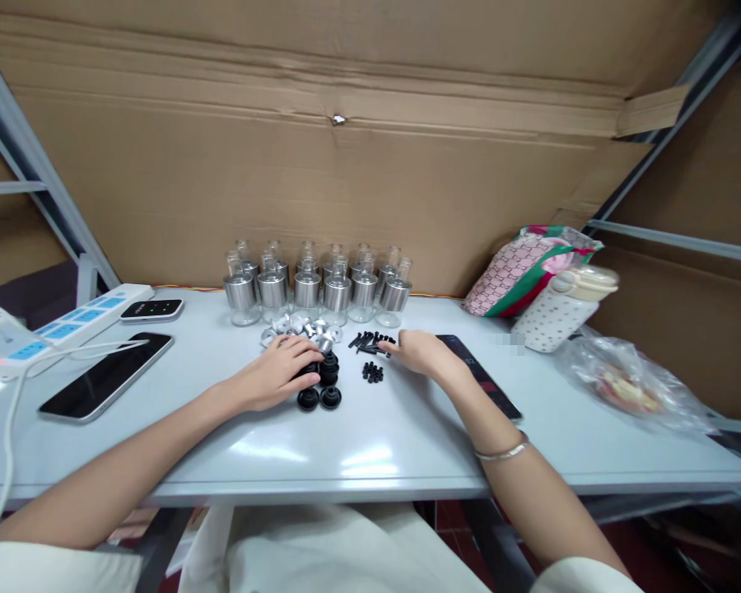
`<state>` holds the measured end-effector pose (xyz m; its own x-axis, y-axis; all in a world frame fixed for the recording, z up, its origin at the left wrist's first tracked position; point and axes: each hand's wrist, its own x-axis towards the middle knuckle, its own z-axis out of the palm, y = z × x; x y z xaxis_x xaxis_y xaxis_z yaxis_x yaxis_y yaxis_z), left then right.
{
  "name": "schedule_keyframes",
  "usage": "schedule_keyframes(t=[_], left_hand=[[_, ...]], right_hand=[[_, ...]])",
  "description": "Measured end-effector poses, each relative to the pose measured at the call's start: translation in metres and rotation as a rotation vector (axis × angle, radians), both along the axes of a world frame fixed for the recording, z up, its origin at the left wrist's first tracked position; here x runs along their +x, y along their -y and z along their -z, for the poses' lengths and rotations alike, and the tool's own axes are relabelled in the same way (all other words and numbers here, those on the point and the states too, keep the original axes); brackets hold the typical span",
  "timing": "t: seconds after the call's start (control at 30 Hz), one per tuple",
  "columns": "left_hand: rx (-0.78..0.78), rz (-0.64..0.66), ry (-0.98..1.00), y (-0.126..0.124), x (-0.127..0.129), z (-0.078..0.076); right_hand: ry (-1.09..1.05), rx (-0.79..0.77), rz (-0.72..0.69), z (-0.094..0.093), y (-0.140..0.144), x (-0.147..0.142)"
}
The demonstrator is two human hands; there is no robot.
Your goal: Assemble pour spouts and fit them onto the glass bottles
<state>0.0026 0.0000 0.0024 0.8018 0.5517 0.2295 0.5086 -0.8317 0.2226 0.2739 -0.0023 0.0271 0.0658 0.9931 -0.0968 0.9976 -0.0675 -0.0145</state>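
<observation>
Two hands down: left hand [282, 369] cups a black cap [328, 368], right hand [421, 352] fingers loosely spread by screws [370, 341]; grip caps squarely.

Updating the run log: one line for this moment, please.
left hand: on black caps | right hand: fingertips at black screws | behind: glass bottles, silver rings

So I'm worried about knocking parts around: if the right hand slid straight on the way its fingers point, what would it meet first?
Probably the black screws; the right hand points left, fingertips nearly touching that pile.
</observation>
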Motion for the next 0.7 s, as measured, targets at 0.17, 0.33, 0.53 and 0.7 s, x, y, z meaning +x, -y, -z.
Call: schedule_keyframes(t=[0.17, 0.33, 0.53, 0.7], left_hand=[[-0.002, 0.007, 0.001, -0.001, 0.0, 0.0], [-0.003, 0.001, 0.007, -0.001, 0.0, 0.001], [-0.002, 0.0, 0.018, -0.001, -0.001, 0.002], [-0.003, -0.005, -0.002, -0.001, 0.0, 0.002]], right_hand=[[-0.044, 0.133, -0.079, -0.007, 0.0, -0.004], [-0.087, 0.118, -0.199, 0.0, 0.001, -0.014], [-0.039, 0.089, -0.222, 0.004, 0.001, -0.016], [0.014, 0.056, -0.143, -0.002, -0.002, -0.005]])
